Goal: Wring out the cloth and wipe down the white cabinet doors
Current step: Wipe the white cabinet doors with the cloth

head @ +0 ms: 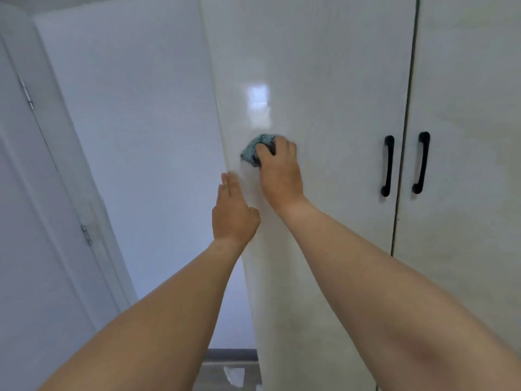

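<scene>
A bunched blue-grey cloth [255, 149] lies against the glossy white cabinet door [318, 80] near its left edge. My right hand [279, 170] grips the cloth, fingers curled over its top, and presses it to the door. Just below and to the left, my left hand [232, 210] rests flat on the door's left edge with straight fingers and holds nothing. A second white cabinet door [468, 108] stands to the right, past a dark vertical gap.
Two black handles [387, 165] [421, 162] flank the gap between the doors. A white wall [135, 136] runs back on the left, with a white hinged room door [33, 221] at the far left. Grey floor [225, 373] shows at the bottom.
</scene>
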Motion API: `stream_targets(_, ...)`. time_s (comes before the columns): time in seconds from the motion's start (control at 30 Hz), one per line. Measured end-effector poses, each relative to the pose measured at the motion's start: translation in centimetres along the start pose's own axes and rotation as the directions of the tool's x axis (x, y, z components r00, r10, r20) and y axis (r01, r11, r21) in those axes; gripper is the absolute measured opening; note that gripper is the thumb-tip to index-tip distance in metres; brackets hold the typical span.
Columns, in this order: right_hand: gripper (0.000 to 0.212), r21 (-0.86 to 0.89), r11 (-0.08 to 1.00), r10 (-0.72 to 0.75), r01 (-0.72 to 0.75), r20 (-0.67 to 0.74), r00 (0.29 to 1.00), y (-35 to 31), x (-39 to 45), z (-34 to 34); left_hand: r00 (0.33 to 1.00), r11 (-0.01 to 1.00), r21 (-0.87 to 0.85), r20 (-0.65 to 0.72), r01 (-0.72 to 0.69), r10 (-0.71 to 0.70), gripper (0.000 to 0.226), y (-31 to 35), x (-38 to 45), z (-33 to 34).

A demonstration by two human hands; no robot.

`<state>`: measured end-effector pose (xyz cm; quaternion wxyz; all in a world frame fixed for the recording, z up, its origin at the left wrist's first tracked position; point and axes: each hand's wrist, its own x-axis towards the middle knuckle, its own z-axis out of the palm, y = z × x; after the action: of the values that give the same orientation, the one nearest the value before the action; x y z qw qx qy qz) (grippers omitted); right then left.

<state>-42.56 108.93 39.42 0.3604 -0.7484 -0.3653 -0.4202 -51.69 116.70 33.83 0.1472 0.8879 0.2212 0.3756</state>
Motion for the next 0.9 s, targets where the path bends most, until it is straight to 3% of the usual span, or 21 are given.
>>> stream_targets(0.07, 0.038, 0.018, 0.997, -0.076, 0.075, 0.09, 0.993, -3.8, -0.3, 2.3, 0.996, 0.996, 0.017, 0.017, -0.091, 0.09, 0.068, -0.9, -0.8, 0.3)
stream_targets(0.13, 0.039, 0.033, 0.991, -0.133, 0.13, 0.107, 0.985, -5.0, -0.3, 3.0, 0.999, 0.999, 0.004, -0.016, -0.04, 0.04, 0.039, -1.0, -1.0, 0.8)
stream_targets(0.17, 0.035, 0.021, 0.983, -0.186, 0.185, 0.115, 0.976, -4.4, -0.4, 2.9, 0.999, 1.0, -0.003, -0.035, -0.031, 0.031, 0.038, -1.1, -1.1, 0.6)
stream_targets(0.27, 0.03, -0.037, 0.977, -0.205, 0.208, 0.06, 0.977, 2.7, -1.4, 1.1, 0.998, 0.991, -0.116, 0.027, 0.059, -0.056, 0.086, -1.0, -1.2, 1.4)
stream_targets(0.37, 0.029, -0.149, 0.987, 0.032, -0.052, -0.134, 0.99, 9.8, -3.1, -2.6, 0.996, 0.985, -0.149, 0.033, 0.084, -0.08, 0.089, -0.9, -1.3, 1.6)
stream_targets(0.47, 0.015, -0.13, 0.91, 0.351, -0.394, -0.266, 0.898, 9.5, -3.5, -3.9, 0.998, 0.991, -0.121, 0.005, 0.059, -0.059, 0.088, -1.5, -1.1, 1.8)
stream_targets(0.5, 0.017, -0.089, 0.89, 0.403, -0.447, -0.303, 0.863, 8.4, -3.6, -3.6, 0.999, 0.993, -0.11, 0.012, 0.053, -0.052, 0.088, -1.7, -1.2, 1.7)
stream_targets(0.53, 0.024, -0.021, 0.901, 0.406, -0.432, -0.305, 0.861, 6.9, -3.6, -2.9, 0.999, 0.994, -0.106, 0.016, 0.04, -0.039, 0.087, -1.9, -1.2, 1.6)
stream_targets(0.63, 0.038, -0.015, 0.97, 0.234, -0.242, -0.2, 0.951, 2.0, -3.4, 0.6, 1.0, 0.994, -0.111, -0.024, -0.007, 0.004, 0.082, -2.4, -1.1, 1.5)
stream_targets(0.7, 0.03, 0.111, 0.975, 0.208, -0.195, -0.122, 0.971, -1.8, -3.1, 2.2, 0.996, 0.993, -0.099, -0.066, -0.065, 0.058, 0.06, -2.7, -0.7, 1.7)
stream_targets(0.77, 0.016, 0.125, 0.985, 0.121, -0.117, -0.026, 0.992, -4.2, -2.8, 3.3, 0.985, 0.988, -0.128, -0.159, -0.092, 0.071, 0.038, -2.6, -0.4, 2.1)
stream_targets(0.83, 0.016, 0.056, 0.996, -0.069, 0.063, 0.097, 0.993, -3.8, -3.7, 3.2, 0.98, 0.981, -0.19, -0.197, -0.033, -0.005, 0.021, -2.8, -0.5, 2.3)
stream_targets(0.9, 0.02, -0.05, 0.986, -0.153, 0.16, 0.118, 0.981, -0.1, -4.8, 2.2, 0.99, 0.967, -0.254, -0.137, -0.012, -0.023, 0.062, -3.0, -0.9, 2.9)
